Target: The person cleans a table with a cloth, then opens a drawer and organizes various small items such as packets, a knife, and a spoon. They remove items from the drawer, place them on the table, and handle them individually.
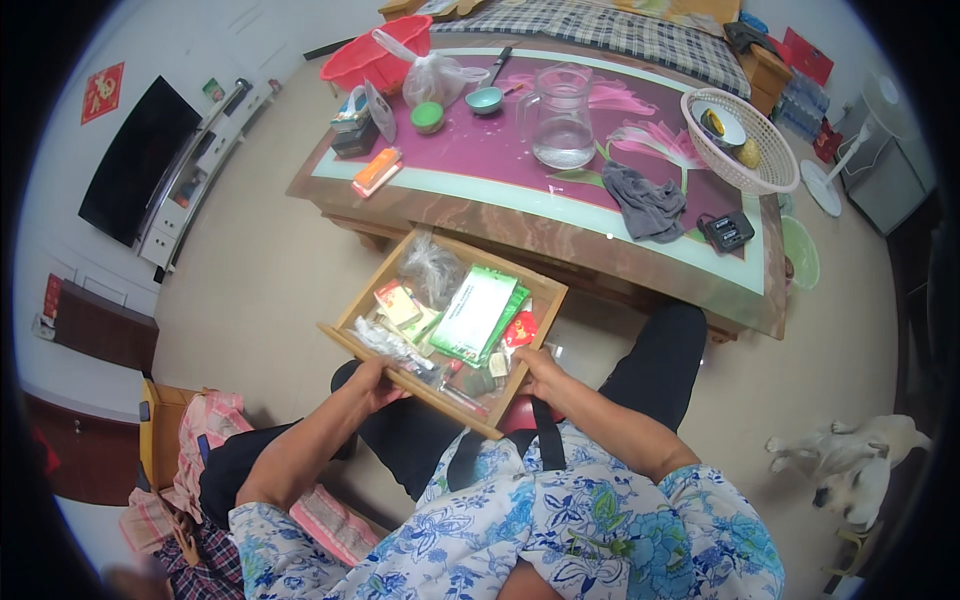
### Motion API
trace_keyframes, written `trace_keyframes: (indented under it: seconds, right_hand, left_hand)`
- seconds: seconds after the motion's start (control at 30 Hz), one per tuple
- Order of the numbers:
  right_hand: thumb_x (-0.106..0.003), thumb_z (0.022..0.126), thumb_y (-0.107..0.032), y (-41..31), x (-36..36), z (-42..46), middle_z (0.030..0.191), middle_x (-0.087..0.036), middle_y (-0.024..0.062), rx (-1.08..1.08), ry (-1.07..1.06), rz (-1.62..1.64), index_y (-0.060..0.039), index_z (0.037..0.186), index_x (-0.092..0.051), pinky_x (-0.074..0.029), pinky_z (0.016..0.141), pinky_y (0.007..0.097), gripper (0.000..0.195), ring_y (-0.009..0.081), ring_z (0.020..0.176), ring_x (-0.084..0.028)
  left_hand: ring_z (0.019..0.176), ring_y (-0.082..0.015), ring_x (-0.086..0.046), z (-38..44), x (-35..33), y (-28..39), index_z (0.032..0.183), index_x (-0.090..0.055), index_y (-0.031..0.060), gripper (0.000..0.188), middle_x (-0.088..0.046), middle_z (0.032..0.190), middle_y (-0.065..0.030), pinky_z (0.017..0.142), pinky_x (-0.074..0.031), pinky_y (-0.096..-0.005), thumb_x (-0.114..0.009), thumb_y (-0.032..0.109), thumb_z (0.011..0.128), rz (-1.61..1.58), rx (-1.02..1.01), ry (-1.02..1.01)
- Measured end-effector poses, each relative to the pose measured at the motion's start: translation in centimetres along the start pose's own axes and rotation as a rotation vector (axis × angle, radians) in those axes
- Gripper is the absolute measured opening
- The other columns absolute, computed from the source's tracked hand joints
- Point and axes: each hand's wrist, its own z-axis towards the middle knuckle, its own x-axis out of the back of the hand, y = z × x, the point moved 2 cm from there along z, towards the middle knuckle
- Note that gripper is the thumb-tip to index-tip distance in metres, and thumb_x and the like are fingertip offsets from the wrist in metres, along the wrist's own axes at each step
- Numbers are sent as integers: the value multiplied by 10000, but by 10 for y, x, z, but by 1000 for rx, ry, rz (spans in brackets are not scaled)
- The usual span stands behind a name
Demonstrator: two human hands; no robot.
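Observation:
A wooden drawer [556,300] is held tilted above my knees, in front of the coffee table. My left hand [376,384] grips its near left front panel, fingers underneath. On the right side wall rests my right hand [541,370], thumb over the edge. Inside lie green-and-white packets [474,311], a crumpled clear plastic bag [433,271], a small red-and-cream box [397,302] and a red packet [519,328]. Clear plastic wrapping [386,341] and several small items lie along the near side. Whether the drawer's far end touches the table is unclear.
The coffee table [480,195] carries a glass pitcher [562,124] of water, a knife [496,67], a grey cloth [643,199], a battery charger [727,230] and a plastic basket [780,169]. To the right, a dog [847,465] lies on the floor. A fan [847,154] stands beyond.

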Motion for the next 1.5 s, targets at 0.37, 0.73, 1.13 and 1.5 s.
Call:
trace_keyframes:
  seconds: [0.37,0.73,1.13,1.5]
  right_hand:
    - [-703,764,-298,-18,-68,-111,1266,-359,154,136,-273,0,-128,1305,-184,-416,854,589,769,337,1153,-436]
    - [-659,813,-303,-48,-17,-146,1272,-382,159,348,-78,11,-97,1344,-119,-412,899,515,785,292,1154,-438]
    - [-619,838,-354,-78,33,-148,1044,-575,137,181,-48,-514,-53,1312,-330,-494,743,346,632,226,930,-587]
    - [-689,741,-237,-298,54,-123,1149,-542,200,1251,755,-1137,-34,1275,-413,-450,815,374,635,318,964,-572]
  left_hand:
    - [858,-232,-608,-103,42,27,989,-556,17,309,-591,952,-103,744,-544,-342,-516,140,709,62,-92,58]
    - [795,-175,-625,-50,-25,45,980,-536,29,302,-615,911,-90,702,-534,-283,-514,169,714,154,-169,-160]
    - [664,-196,-636,-39,-65,76,1026,-556,5,404,-631,903,-106,606,-536,-283,-497,296,752,454,-301,-95]
    - [961,-196,-553,-12,-52,38,1199,-425,110,582,-558,1080,-68,785,-471,-369,-561,457,752,14,-246,-53]
